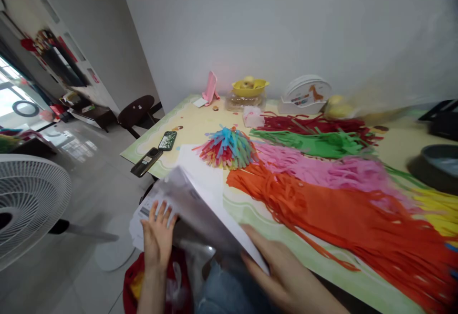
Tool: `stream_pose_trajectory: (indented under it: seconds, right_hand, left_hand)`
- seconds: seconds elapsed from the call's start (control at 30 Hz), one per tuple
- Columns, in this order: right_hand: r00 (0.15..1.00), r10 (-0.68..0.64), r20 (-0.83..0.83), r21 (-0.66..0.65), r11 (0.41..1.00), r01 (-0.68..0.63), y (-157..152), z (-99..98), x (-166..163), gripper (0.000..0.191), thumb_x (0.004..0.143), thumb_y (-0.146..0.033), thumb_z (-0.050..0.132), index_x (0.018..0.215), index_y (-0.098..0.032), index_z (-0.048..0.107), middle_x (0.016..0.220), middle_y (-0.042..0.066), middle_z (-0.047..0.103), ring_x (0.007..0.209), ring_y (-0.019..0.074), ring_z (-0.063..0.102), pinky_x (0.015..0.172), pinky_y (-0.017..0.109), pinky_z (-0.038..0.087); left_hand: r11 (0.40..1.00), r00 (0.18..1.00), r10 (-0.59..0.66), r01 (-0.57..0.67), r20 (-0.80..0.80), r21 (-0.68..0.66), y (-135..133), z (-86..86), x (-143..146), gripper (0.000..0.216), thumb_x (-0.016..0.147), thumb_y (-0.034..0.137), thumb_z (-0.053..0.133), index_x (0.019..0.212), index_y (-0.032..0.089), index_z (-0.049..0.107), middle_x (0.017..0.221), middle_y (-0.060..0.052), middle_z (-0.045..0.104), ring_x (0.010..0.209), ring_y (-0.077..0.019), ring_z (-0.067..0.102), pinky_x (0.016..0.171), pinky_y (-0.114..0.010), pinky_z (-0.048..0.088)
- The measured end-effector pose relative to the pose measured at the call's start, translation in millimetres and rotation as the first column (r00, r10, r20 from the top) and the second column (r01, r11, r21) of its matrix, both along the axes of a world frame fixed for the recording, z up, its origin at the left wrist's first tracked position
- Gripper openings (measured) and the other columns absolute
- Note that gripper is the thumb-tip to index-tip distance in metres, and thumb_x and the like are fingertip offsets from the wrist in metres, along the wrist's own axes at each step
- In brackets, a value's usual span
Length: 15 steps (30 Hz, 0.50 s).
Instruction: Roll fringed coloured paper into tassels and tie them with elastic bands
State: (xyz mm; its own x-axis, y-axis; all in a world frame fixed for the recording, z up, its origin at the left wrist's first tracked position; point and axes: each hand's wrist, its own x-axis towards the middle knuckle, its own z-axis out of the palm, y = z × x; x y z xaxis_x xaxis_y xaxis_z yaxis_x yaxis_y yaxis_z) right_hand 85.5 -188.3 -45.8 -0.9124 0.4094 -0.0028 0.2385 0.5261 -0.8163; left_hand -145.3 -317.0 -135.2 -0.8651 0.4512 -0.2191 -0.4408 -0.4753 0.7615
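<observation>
My right hand (pixel 277 264) pinches the near edge of a large white paper sheet (pixel 209 216), which slants up from the table edge and is partly blurred. My left hand (pixel 159 233) has its fingers spread, up against white paper with dark print (pixel 137 225) beyond the table's edge. Whether that print belongs to the same sheet I cannot tell. Past the raised sheet, a multicoloured fringed paper pom-pom (pixel 229 147) sits on white paper (pixel 188 154) on the table. Orange fringed strips (pixel 322 209) lie to the right of my right hand.
Pink (pixel 311 166), green (pixel 315 143) and dark red (pixel 286 123) strips cover the table's right side. Two phones, one dark (pixel 146 161), lie at the left edge. A yellow fruit bowl (pixel 249 89) stands by the wall. A white fan (pixel 32 204) is on the left.
</observation>
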Motion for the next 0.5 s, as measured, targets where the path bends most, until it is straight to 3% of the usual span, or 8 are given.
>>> stream_pose_trajectory:
  seconds: [0.1, 0.2, 0.23, 0.27, 0.33, 0.37, 0.43, 0.5]
  right_hand:
    - [0.996, -0.058, -0.063, 0.356, 0.931, 0.077, 5.8, 14.3, -45.5, 0.057, 0.087, -0.016, 0.047, 0.144, -0.015, 0.04, 0.142, 0.016, 0.049, 0.127, 0.0294, 0.049, 0.102, 0.045, 0.043]
    - [0.998, 0.045, 0.041, 0.556, 0.829, -0.06, 41.6, 13.9, -100.7, 0.062, 0.084, -0.036, 0.06, 0.14, -0.013, 0.046, 0.143, 0.019, 0.047, 0.129, 0.0354, 0.044, 0.103, 0.049, 0.042]
    - [0.998, 0.042, 0.042, 0.597, 0.8, -0.058, 61.9, 12.2, -119.2, 0.063, 0.085, -0.042, 0.059, 0.14, -0.014, 0.046, 0.144, 0.017, 0.046, 0.132, 0.035, 0.041, 0.106, 0.049, 0.038]
    - [0.998, -0.053, 0.015, 0.634, 0.772, 0.032, 85.3, 9.8, -136.8, 0.062, 0.088, -0.044, 0.055, 0.142, -0.014, 0.044, 0.146, 0.017, 0.043, 0.136, 0.0347, 0.035, 0.108, 0.05, 0.034]
    - [0.933, -0.358, -0.019, 0.665, 0.692, 0.279, 135.1, 1.2, -167.4, 0.07, 0.089, -0.052, 0.048, 0.149, -0.022, 0.029, 0.157, 0.014, 0.02, 0.142, 0.0413, 0.016, 0.106, 0.063, 0.026]
    - [0.887, -0.46, 0.031, 0.66, 0.676, 0.328, 157.8, -5.9, -179.4, 0.074, 0.088, -0.057, 0.047, 0.151, -0.026, 0.022, 0.16, 0.012, 0.01, 0.142, 0.0457, 0.008, 0.102, 0.07, 0.023]
    - [0.827, -0.523, 0.206, 0.619, 0.725, 0.303, 191.8, -26.0, -195.5, 0.078, 0.087, -0.063, 0.042, 0.152, -0.028, 0.016, 0.161, 0.012, 0.001, 0.141, 0.0489, 0.0, 0.098, 0.076, 0.02]
    - [0.795, -0.516, 0.32, 0.575, 0.772, 0.269, 207.9, -51.3, -201.7, 0.08, 0.086, -0.064, 0.044, 0.152, -0.026, 0.02, 0.16, 0.015, 0.002, 0.14, 0.0511, 0.007, 0.095, 0.077, 0.021]
  left_hand:
    - [0.983, 0.962, 0.13, -0.157, -0.24, -0.094, 7.9, -4.8, -1.6, 0.046, 0.083, 0.055, 0.057, 0.116, 0.023, 0.059, 0.127, -0.012, 0.059, 0.113, -0.0252, 0.058, 0.097, -0.043, 0.046]
    - [0.907, 0.774, 0.109, -0.334, -0.624, -0.256, 14.5, -9.6, 2.3, 0.038, 0.088, 0.039, 0.056, 0.123, 0.024, 0.054, 0.135, -0.011, 0.052, 0.124, -0.0258, 0.05, 0.103, -0.043, 0.04]
    - [0.876, 0.685, 0.036, -0.372, -0.728, -0.307, 17.5, -11.2, 3.3, 0.038, 0.089, 0.036, 0.055, 0.125, 0.025, 0.052, 0.138, -0.011, 0.049, 0.128, -0.0262, 0.046, 0.106, -0.044, 0.037]
    - [0.845, 0.591, -0.059, -0.4, -0.805, -0.356, 21.3, -12.7, 4.0, 0.038, 0.09, 0.034, 0.053, 0.127, 0.025, 0.052, 0.141, -0.011, 0.047, 0.131, -0.0265, 0.042, 0.108, -0.045, 0.034]
    - [0.788, 0.415, -0.265, -0.428, -0.87, -0.444, 31.0, -15.0, 5.4, 0.041, 0.091, 0.031, 0.051, 0.131, 0.024, 0.05, 0.146, -0.011, 0.042, 0.137, -0.0278, 0.034, 0.112, -0.048, 0.028]
    - [0.758, 0.342, -0.362, -0.434, -0.868, -0.487, 36.5, -16.0, 6.5, 0.043, 0.091, 0.03, 0.051, 0.133, 0.024, 0.049, 0.148, -0.011, 0.04, 0.14, -0.0288, 0.029, 0.113, -0.05, 0.026]
    - [0.692, 0.23, -0.526, -0.445, -0.819, -0.569, 47.0, -18.4, 9.8, 0.048, 0.09, 0.031, 0.051, 0.137, 0.023, 0.046, 0.151, -0.012, 0.036, 0.144, -0.0314, 0.021, 0.113, -0.055, 0.024]
    - [0.615, 0.16, -0.655, -0.456, -0.739, -0.643, 55.1, -21.7, 14.1, 0.053, 0.089, 0.034, 0.051, 0.14, 0.024, 0.043, 0.153, -0.012, 0.033, 0.145, -0.034, 0.016, 0.111, -0.061, 0.022]
